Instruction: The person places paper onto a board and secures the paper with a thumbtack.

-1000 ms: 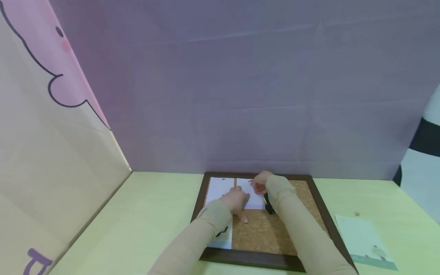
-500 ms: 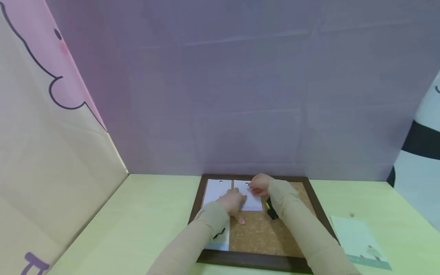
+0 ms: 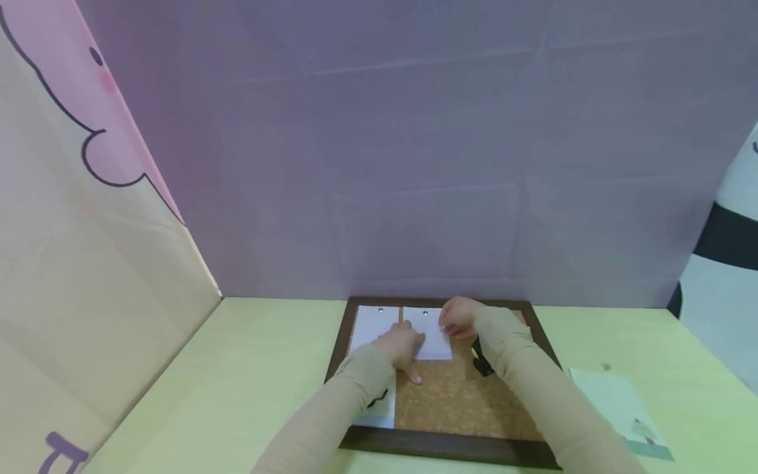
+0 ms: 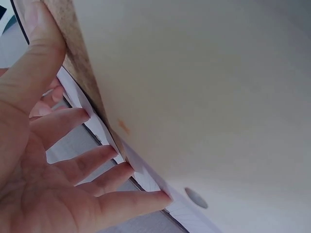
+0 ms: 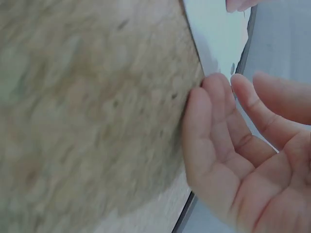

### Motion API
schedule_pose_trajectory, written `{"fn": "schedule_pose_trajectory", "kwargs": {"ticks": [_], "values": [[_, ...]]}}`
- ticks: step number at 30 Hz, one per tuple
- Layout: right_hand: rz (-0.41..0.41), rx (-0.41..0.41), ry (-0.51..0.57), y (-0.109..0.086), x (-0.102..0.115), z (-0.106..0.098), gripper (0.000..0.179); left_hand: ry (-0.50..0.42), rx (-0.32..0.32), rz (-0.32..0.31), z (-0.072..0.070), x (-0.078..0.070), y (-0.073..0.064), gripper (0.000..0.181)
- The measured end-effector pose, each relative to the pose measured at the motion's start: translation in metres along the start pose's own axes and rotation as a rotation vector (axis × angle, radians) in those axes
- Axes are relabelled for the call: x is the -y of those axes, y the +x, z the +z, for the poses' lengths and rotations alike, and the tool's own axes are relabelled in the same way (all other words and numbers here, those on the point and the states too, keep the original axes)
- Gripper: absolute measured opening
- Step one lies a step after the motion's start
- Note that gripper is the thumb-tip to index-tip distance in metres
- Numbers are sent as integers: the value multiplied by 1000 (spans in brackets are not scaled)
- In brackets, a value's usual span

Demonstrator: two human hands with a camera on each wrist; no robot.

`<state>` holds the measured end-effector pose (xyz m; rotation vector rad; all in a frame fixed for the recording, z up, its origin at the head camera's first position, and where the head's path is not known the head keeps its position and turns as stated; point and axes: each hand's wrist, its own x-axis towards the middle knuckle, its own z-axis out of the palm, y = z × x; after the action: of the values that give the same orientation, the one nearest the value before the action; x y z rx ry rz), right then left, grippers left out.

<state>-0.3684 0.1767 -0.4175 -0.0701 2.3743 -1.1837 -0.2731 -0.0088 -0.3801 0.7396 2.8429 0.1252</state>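
A cork board (image 3: pixel 462 401) with a dark brown frame lies on the table. Side by side along its far part are a left white sheet (image 3: pixel 373 326) and a right white sheet (image 3: pixel 435 345). Each has a small round pushpin near its top edge: a left pushpin (image 3: pixel 381 310) and a right pushpin (image 3: pixel 425 313). My left hand (image 3: pixel 399 345) rests on the sheets with its fingers spread and straight. At the right sheet's right edge, my right hand (image 3: pixel 460 317) touches the board with loosely bent fingers; in the right wrist view this hand (image 5: pixel 243 160) holds nothing visible.
A pale sheet (image 3: pixel 616 405) with a green bottom band lies on the table to the right of the board. Beyond it is a small round object (image 3: pixel 606 367). A grey-purple curtain (image 3: pixel 426 164) hangs behind the table, and a printed cream panel (image 3: pixel 106 276) stands left.
My right hand has left the right pushpin and shifted right to the sheet's edge, so the pushpin shows fully. My left hand keeps its place on the sheets.
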Motion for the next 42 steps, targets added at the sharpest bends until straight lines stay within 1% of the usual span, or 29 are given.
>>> {"fn": "schedule_pose_trajectory", "kwargs": {"ticks": [1,4,7,9,11,13,17,21,27,32,36,38,42], "values": [[-1,-16,-10,-15,9,1,3,13,-14,18,2,2,3,83],[-23,-12,-4,-44,21,0,7,23,-19,33,3,3,5,80],[-24,-4,1,-60,21,-2,8,24,-14,38,6,3,6,80],[-20,1,-6,-68,21,-4,9,8,2,14,4,0,3,81],[-18,6,-21,-75,20,-7,11,0,7,3,4,-1,2,83],[-28,28,-60,-81,19,-12,17,1,7,0,2,-2,2,83],[-44,64,-148,-88,16,-23,26,19,5,10,1,-2,2,81],[-60,78,-208,-91,13,-31,28,25,9,19,2,-1,4,82],[-57,93,-219,-99,10,-34,25,22,19,18,2,-2,4,85],[-63,116,-238,-105,1,-35,24,13,33,4,1,-2,1,87],[-96,135,-255,-111,-6,-41,28,-13,38,-17,2,0,2,89],[-121,149,-240,-115,-8,-45,29,-18,38,-18,1,1,3,89],[-128,179,-230,-123,-10,-49,29,-23,34,-20,0,1,3,89]]}}
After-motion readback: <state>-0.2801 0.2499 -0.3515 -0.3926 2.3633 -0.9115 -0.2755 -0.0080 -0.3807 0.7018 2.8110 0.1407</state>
